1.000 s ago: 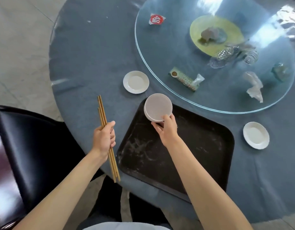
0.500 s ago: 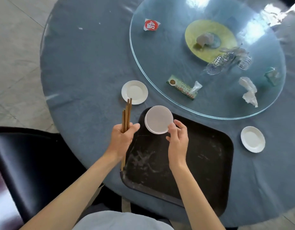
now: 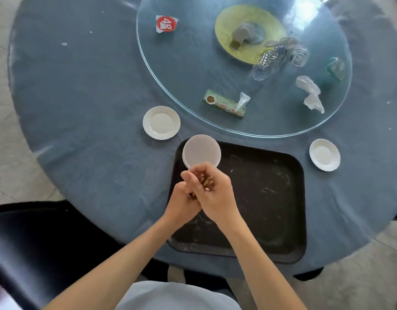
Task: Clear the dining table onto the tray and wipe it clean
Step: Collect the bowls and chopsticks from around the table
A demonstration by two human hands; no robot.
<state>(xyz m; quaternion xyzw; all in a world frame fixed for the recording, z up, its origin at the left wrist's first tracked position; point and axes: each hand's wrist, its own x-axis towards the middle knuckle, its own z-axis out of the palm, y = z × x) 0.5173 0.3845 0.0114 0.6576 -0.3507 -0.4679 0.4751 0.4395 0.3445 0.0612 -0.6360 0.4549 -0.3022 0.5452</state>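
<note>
**Chopsticks gathered in both hands over the tray**

Head view (the only view). Both hands meet above the near-left part of the black tray (image 3: 271, 198). Left hand (image 3: 182, 204) is curled shut around the chopsticks (image 3: 206, 182); right hand (image 3: 215, 195) wraps over the top of it, fingers closed on the same bundle. Only the brown ends show between the fingers; the rest is hidden, so I cannot tell how many sticks there are or how they are aligned. Judgement: the two-handed hold serves to square the sticks into one bundle before setting them down on the tray.

Just beyond the grip, touching or nearly touching the fingertips, a white bowl (image 3: 201, 152) sits in the tray's far-left corner, already cleared. The tray floor to the right of the grip is bare, showing pale smears.

Still on the table (image 3: 81, 97): one small white dish (image 3: 161, 122) beyond and left of the grip, just off the tray; a second dish (image 3: 324, 154) well to the right, beside the tray's far-right corner. Further beyond, the glass turntable (image 3: 182, 63) carries a wrapper strip (image 3: 223, 104), crumpled plastic (image 3: 310, 93), a clear bottle (image 3: 265, 63), a yellow-green plate (image 3: 271, 23) and a red-and-white packet (image 3: 165, 23).

In the way: the bowl crowds the spot directly ahead of the grip, so I would lay the sticks to the right. Wiping not yet begun.
</note>
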